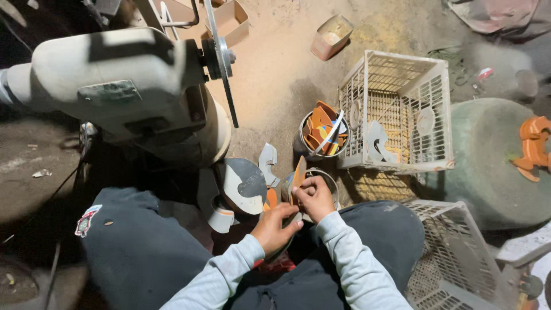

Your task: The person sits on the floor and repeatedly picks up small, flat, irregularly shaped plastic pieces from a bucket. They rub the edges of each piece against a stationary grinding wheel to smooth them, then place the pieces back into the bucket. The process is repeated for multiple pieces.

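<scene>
I sit with knees apart in dark trousers. My right hand (pixel 313 196) grips a flat orange piece (pixel 298 175) at the rim of a small metal tin (pixel 332 179) between my knees. My left hand (pixel 276 227) sits just below it, fingers curled at the tin's near side; what it holds is hidden. Grey and orange curved cut pieces (pixel 244 185) lie just left of the tin. A second round tin (pixel 321 135) packed with orange pieces stands a little farther off.
A grey motor machine (pixel 115 86) with a thin disc (pixel 221 57) stands at upper left. A white plastic crate (pixel 396 109) holding grey pieces is at right, another crate (pixel 453 258) by my right knee. A green round stone (pixel 493 155) carries orange pieces (pixel 531 149). Sawdust covers the floor.
</scene>
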